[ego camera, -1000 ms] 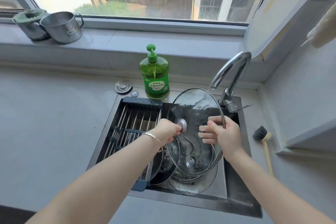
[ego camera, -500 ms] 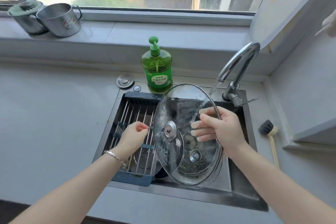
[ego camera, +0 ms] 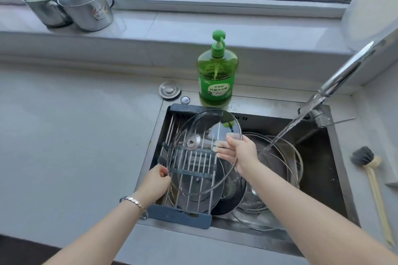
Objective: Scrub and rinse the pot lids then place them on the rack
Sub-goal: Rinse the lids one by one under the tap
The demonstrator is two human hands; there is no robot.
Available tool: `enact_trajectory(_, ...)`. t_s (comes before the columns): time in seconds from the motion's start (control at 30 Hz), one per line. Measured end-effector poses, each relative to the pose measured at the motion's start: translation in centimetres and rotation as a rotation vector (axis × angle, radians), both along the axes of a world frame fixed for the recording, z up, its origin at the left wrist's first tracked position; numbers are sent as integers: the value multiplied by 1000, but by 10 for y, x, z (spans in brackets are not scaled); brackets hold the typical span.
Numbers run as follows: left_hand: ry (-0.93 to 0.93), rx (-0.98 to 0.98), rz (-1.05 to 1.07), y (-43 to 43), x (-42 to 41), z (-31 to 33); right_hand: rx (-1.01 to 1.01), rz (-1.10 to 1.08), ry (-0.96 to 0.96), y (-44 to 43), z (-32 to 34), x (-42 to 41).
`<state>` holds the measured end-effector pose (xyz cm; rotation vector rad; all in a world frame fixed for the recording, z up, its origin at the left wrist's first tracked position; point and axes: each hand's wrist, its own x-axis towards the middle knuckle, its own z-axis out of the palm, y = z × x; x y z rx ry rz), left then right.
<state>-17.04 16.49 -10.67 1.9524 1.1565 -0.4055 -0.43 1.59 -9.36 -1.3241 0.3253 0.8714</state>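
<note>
Since half a second ago the lid [ego camera: 200, 170] has swung left, out of the water stream [ego camera: 284, 131] and over the rack [ego camera: 178, 217]; the left grip [ego camera: 155, 183] has come from the rack bars to the lid's lower-left rim. The lid is tilted above the rack bars, knob side facing away, not yet resting on them as far as can be told. The right grip [ego camera: 239, 153] pinches the right rim, with its fingers behind the glass and thumb in front. The left grip is curled on the rim and seems to pinch it. Step in hand, by my reading: rinse done for this lid, placing under way. The next move calls for lowering it level or propped between bars, and letting go only once the rim is seated, since wet glass will likely slip. Count: one lid in hand; several more in the sink [ego camera: 318, 168] under the stream, at least two rims, exact number unclear. One rack, one tap [ego camera: 349, 69] running. One soap bottle [ego camera: 216, 79], one brush [ego camera: 364, 157] on the table, two steel mugs [ego camera: 86, 8] on the sill.
</note>
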Motion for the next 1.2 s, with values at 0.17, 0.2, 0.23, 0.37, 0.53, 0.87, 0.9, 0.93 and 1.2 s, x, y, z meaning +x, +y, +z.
enact_trajectory(0.17, 33, -7, -67, 1, -6, -14, -28, 42, 32, 2, -33, -3)
enact_trajectory(0.2, 33, 5, -95, 0, -6, -17, -44, 59, 41, -1, -39, -2)
enact_trajectory(0.23, 31, 23, -125, -3, -5, -19, -81, 84, 33, -4, -47, -2)
enact_trajectory(0.37, -39, 47, -260, -17, 6, -30, -332, 291, -96, -16, -75, -3)
enact_trajectory(0.53, 8, 4, -348, -41, 18, -41, -581, 436, -232, -52, -99, -2)
enact_trajectory(0.87, 53, 63, -329, -56, 20, -53, -885, 681, -117, -69, -143, -9)
enact_trajectory(0.9, 46, 70, -324, -58, 22, -52, -913, 698, -147, -66, -145, -10)
enact_trajectory(0.93, 36, 80, -321, -60, 24, -51, -943, 709, -161, -65, -143, -10)
enact_trajectory(1.2, 3, 122, -331, -74, 34, -37, -964, 786, -410, -62, -96, -8)
